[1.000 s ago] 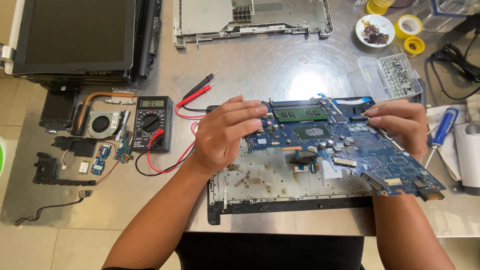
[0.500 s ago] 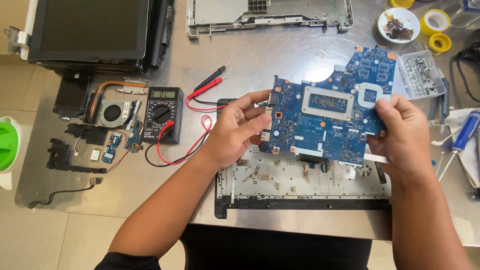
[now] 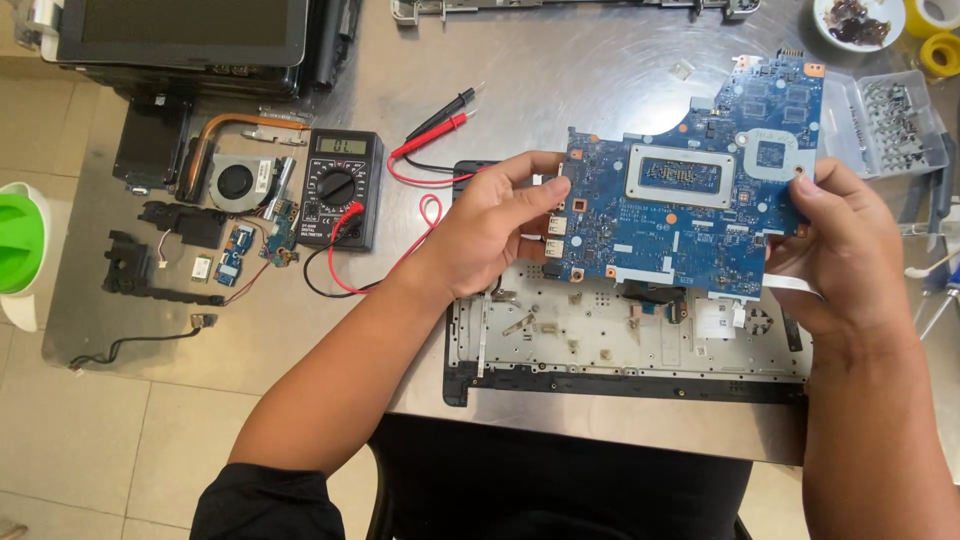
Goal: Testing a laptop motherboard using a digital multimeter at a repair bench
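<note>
Two hands hold one blue laptop motherboard (image 3: 690, 200) up over the metal table (image 3: 580, 90). My left hand (image 3: 495, 225) clamps its left edge, thumb on the top face by the side ports and fingers curled behind. My right hand (image 3: 840, 245) pinches the right edge, thumb pressed on the face near the square chip. The board is lifted clear and tilted toward me, hanging just above the opened laptop base (image 3: 630, 340), which lies flat on the table below it. To the left lies a black multimeter (image 3: 340, 188) with its red and black probe leads (image 3: 440, 115) beside it, then a cooling fan with copper heat pipe (image 3: 235, 175). A clear screw box (image 3: 890, 120) sits just beyond my right hand.
</note>
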